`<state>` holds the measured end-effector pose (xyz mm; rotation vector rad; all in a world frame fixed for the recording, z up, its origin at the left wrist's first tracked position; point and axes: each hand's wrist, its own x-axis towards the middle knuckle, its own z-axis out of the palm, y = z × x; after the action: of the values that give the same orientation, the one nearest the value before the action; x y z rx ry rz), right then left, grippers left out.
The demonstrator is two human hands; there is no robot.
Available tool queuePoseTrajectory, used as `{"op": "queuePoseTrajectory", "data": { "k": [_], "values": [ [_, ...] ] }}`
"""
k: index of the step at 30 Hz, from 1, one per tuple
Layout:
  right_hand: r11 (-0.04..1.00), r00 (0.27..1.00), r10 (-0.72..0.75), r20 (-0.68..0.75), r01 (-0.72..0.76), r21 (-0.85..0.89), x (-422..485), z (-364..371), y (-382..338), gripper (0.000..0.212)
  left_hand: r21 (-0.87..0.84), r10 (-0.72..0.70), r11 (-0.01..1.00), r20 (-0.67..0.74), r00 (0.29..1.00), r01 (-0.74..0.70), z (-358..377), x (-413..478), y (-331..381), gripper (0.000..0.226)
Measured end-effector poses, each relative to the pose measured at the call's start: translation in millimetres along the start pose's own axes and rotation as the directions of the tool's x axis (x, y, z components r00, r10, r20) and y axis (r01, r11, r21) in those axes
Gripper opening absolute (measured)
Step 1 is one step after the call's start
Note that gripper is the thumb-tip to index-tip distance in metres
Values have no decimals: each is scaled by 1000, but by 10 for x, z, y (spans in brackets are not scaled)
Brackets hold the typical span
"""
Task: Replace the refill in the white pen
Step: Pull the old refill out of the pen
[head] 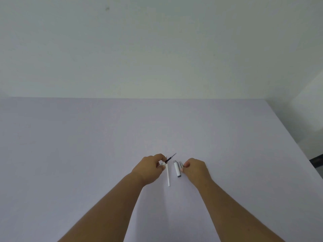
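Observation:
My left hand pinches a short white pen part from which a dark refill sticks out, its tip aimed up and to the right. A thin white refill lies on the table just right of that hand, pointing toward me. The white pen cap half with a silver end lies between my hands. My right hand rests beside it, fingertips closed on a small grey silver tip piece.
The pale lilac table spreads wide around my hands. Its far edge meets a plain light wall, and its right edge falls away to a darker floor area.

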<state>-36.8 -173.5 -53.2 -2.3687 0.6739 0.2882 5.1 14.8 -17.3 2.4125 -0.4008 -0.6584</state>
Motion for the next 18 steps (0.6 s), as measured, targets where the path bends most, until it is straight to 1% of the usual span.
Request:
{"op": "queuePoseTrajectory", "data": {
  "k": [6, 8, 9, 10, 11, 12, 13, 14, 15, 18],
  "values": [
    [1000, 999, 24, 26, -24, 19, -12, -4, 1, 14, 8, 11, 1000, 11, 1000, -11, 5, 23, -2, 21],
    [995, 999, 34, -1, -33, 90, -15, -32, -23, 14, 11, 11, 1000, 14, 1000, -11, 14, 26, -1, 22],
    [987, 999, 37, -16, -34, 156, -21, -59, -52, 14, 6, 11, 1000, 11, 1000, -11, 18, 27, 3, 21],
    [964, 999, 40, -13, -35, 264, -23, -93, -93, 12, -6, 9, 1000, 6, 1000, -9, 20, 33, 10, 21],
    [912, 999, 42, 26, -49, 407, -31, -131, -140, 10, -19, 9, 1000, 0, 1000, -9, 23, 40, 20, 21],
    [834, 995, 32, 96, -80, 546, -51, -169, -191, 7, -32, 10, 999, -4, 1000, -10, 28, 48, 37, 21],
    [763, 986, 9, 168, -115, 637, -70, -197, -232, 6, -44, 14, 999, -8, 1000, -14, 35, 57, 56, 20],
    [722, 976, -22, 217, -134, 679, -80, -212, -260, 7, -54, 20, 998, -9, 1000, -21, 42, 67, 79, 20],
    [710, 969, -43, 243, -141, 690, -85, -213, -275, 9, -65, 27, 998, -10, 1000, -27, 50, 75, 102, 20],
    [651, 968, -31, 250, -170, 740, -57, -227, -308, 7, -120, 31, 992, -18, 999, -32, 62, 98, 155, 20]
  ]
}}
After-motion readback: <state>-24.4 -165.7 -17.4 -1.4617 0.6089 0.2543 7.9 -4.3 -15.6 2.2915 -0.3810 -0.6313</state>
